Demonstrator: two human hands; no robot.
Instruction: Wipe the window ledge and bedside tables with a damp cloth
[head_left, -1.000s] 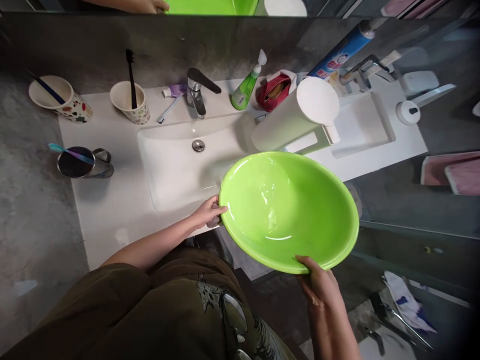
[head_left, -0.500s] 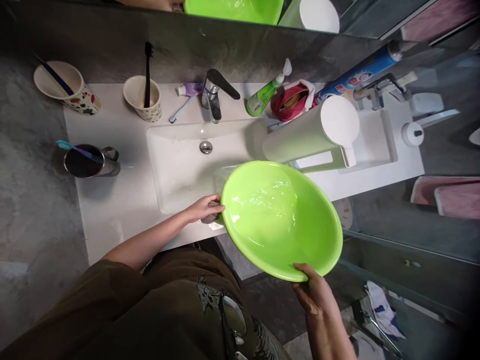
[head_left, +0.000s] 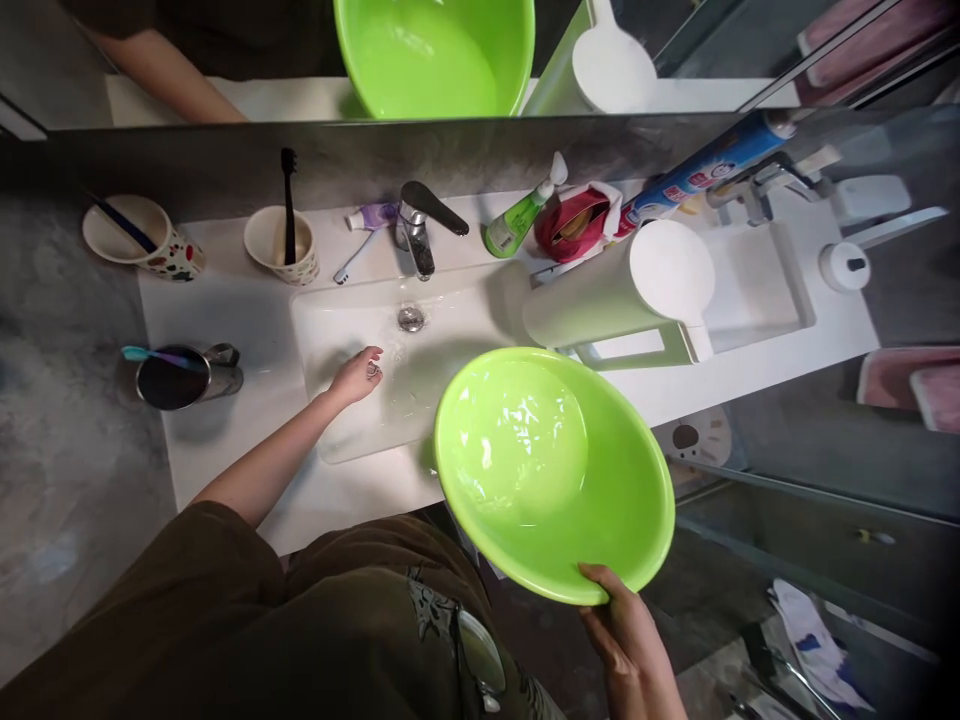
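Note:
My left hand [head_left: 356, 375] hangs open over the white sink basin [head_left: 337, 325], holding nothing, with the drain [head_left: 410, 318] just beyond its fingertips. Wet streaks show near the drain, below the chrome faucet [head_left: 415, 232]. My right hand [head_left: 622, 635] grips the lower rim of a lime-green plastic basin [head_left: 551, 475]. That basin tilts toward me, its inside facing up, and overhangs the near edge of the counter. Its inner surface looks wet and glossy.
A wall mirror [head_left: 435, 60] runs along the top. On the counter stand a white jug [head_left: 622, 290], a green soap pump bottle [head_left: 517, 222], a red pouch [head_left: 574, 225], a toothpaste tube [head_left: 371, 216], patterned cups [head_left: 281, 248] and a steel mug [head_left: 174, 378]. Cloth lies on the floor [head_left: 814, 640].
My left hand has let go of the basin's rim and moved over the sink. The right hand alone now holds the basin, which sits slightly lower in view. More of the mirror shows.

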